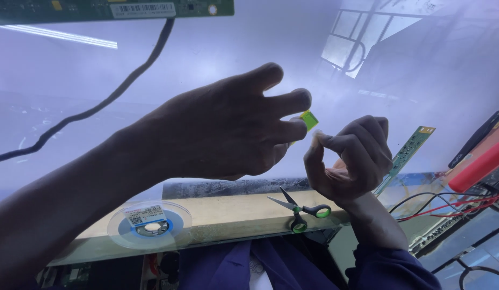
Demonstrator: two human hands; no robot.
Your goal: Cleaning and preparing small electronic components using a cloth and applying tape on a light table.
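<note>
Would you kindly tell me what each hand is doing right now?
Left hand: fingers pinched on a small green piece.
Right hand: fingertips pinched shut beside that piece; whether it grips anything cannot be told.

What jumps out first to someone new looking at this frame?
Two hands meet mid-frame over a glowing white panel: the left hand and right hand pinch a small yellow-green piece between their fingertips. Below, on a wooden ledge, lie green-handled scissors and a clear reel with a blue hub. A black cable snakes across the panel from a green circuit board at the top edge.
</note>
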